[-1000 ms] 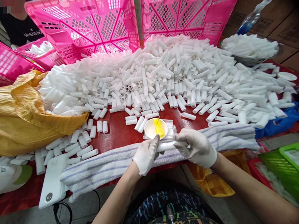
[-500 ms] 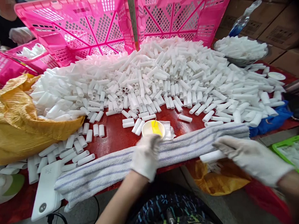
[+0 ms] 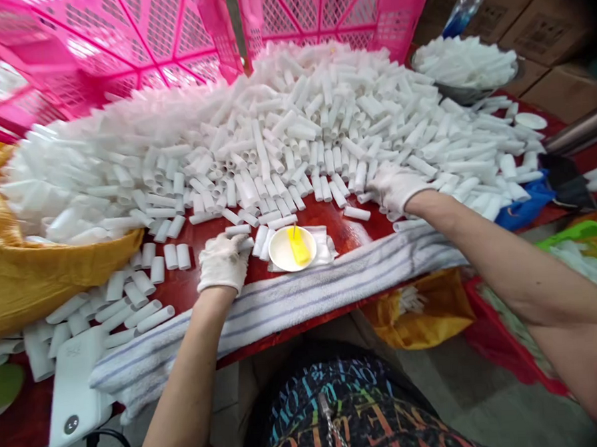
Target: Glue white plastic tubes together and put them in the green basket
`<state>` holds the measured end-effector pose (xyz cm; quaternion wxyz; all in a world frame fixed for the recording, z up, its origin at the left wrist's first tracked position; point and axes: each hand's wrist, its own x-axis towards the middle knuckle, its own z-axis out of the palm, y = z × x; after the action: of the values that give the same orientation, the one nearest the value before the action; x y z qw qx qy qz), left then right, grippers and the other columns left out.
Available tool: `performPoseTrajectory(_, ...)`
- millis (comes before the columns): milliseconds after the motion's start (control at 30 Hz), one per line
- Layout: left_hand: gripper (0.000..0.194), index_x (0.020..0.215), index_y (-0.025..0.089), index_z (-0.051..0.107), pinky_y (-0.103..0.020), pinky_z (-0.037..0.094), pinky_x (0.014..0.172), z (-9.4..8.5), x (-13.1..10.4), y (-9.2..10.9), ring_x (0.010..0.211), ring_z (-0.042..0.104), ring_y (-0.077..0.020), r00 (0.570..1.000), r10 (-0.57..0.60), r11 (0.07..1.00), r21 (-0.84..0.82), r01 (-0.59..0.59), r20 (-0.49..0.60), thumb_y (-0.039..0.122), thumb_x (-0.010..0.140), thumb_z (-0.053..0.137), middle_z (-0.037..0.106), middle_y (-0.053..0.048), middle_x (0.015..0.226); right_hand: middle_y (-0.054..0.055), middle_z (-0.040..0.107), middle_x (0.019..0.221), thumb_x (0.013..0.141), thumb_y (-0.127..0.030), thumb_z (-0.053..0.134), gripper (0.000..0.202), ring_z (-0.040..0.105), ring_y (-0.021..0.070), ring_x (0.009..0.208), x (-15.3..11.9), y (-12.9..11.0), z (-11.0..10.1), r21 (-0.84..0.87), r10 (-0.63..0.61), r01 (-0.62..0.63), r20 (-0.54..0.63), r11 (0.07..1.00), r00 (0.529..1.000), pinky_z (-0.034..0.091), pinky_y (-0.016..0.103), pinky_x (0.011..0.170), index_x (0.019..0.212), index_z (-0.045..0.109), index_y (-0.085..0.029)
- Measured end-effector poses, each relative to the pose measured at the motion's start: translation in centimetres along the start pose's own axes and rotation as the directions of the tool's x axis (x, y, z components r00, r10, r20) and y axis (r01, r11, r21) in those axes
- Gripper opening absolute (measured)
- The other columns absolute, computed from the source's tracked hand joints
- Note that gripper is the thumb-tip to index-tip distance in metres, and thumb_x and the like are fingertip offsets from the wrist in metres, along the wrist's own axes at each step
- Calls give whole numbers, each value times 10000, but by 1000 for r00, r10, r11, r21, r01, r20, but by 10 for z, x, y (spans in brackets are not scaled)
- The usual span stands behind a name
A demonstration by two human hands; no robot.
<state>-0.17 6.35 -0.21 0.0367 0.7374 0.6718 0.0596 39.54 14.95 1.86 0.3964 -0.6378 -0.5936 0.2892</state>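
My left hand (image 3: 224, 262), in a white knitted glove, is low over the red table beside the bowl. Its fingers are bent onto a short white plastic tube (image 3: 247, 244), and another tube lies just above the fingertips. My right hand (image 3: 395, 188), gloved too, reaches to the front edge of a large heap of white tubes (image 3: 293, 124). Its fingers close at a white tube (image 3: 364, 198); the palm hides part of the grip. Between the hands stands a small white bowl (image 3: 278, 250) with a yellow piece (image 3: 298, 246) inside, on a folded white cloth or tissue (image 3: 324, 243).
A striped towel (image 3: 283, 311) lines the front table edge. Yellow sacks (image 3: 56, 283) bulge at left; another yellow bag (image 3: 433, 316) hangs below. Pink crates (image 3: 317, 16) stand behind the heap. A white device (image 3: 77, 388) lies front left, a full bowl of tubes (image 3: 465, 64) back right.
My left hand moved left from the bowl to loose tubes. My right hand went from the front edge up to the heap; the tube it held there no longer shows in it. The view shifted.
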Motion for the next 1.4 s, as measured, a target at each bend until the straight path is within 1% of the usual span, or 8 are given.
performPoseTrajectory(233, 353, 1140, 201, 717, -417, 470, 940, 2, -9, -7, 1047, 599, -300, 997, -42, 977, -210, 29, -59, 386, 888, 553, 665, -122, 1139, -15, 713, 899, 913, -289, 580, 227, 659, 69, 846, -82, -46, 4, 130, -5, -3, 60, 992, 998, 493, 147, 711, 971, 698, -104)
performPoseTrajectory(467, 324, 1125, 211, 702, -389, 452, 1000, 4, -31, 5, 1088, 592, -249, 983, -139, 853, -519, 59, -117, 388, 879, 585, 691, -74, 1137, 46, 716, 867, 855, -498, 653, 442, 622, 120, 631, -127, -56, 74, 320, -2, -182, 499, 930, 866, 508, 225, 529, 1164, 692, -183)
performPoseTrajectory(567, 296, 1046, 229, 739, -416, 447, 982, 1, -35, 11, 1084, 565, -278, 970, -216, 871, -471, 139, -114, 424, 858, 620, 696, -75, 1103, 29, 689, 755, 854, -493, 650, 454, 575, 115, 552, -112, -50, 99, 243, 98, -223, 440, 944, 893, 478, 230, 472, 1155, 686, -155)
performPoseTrajectory(667, 328, 1065, 216, 723, -398, 452, 977, -1, -39, 13, 1055, 583, -258, 960, -262, 812, -561, 162, -103, 453, 869, 609, 707, -73, 1077, 66, 735, 940, 835, -468, 675, 375, 684, 190, 801, -107, -43, 111, 239, 15, -117, 389, 964, 921, 584, 329, 732, 1054, 727, -168)
performPoseTrajectory(800, 380, 1091, 204, 688, -331, 482, 944, -3, -41, 20, 988, 634, -199, 948, -316, 625, -759, 184, -30, 502, 868, 612, 708, -62, 1073, 54, 732, 1043, 746, -434, 773, 309, 678, 249, 1043, -117, -35, 112, 381, -163, 35, 310, 924, 936, 515, 451, 1015, 949, 741, -203)
performPoseTrajectory(1000, 403, 1110, 202, 637, -286, 512, 895, -2, -45, 33, 951, 664, -167, 941, -332, 369, -909, 194, 66, 518, 861, 618, 710, -43, 1035, 57, 691, 1219, 810, -423, 725, 356, 651, 239, 1133, -126, -38, 112, 403, -65, -89, 353, 911, 933, 505, 430, 1057, 1107, 722, -227)
performPoseTrajectory(1167, 396, 1091, 195, 635, -288, 504, 909, -2, -49, 35, 963, 658, -169, 954, -279, 402, -888, 222, 113, 518, 863, 612, 708, -52, 1059, 63, 739, 1005, 837, -487, 672, 339, 694, 256, 1007, -125, -44, 114, 477, -59, -197, 470, 857, 881, 594, 408, 894, 1004, 740, -200)
performPoseTrajectory(1400, 398, 1079, 184, 620, -286, 513, 831, -10, -57, 39, 893, 654, -165, 958, -217, 387, -885, 259, 186, 531, 890, 569, 705, -56, 1019, 65, 696, 1179, 830, -425, 694, 295, 652, 239, 1103, -133, -33, 112, 383, -186, 68, 282, 921, 941, 496, 437, 1060, 1044, 721, -224)
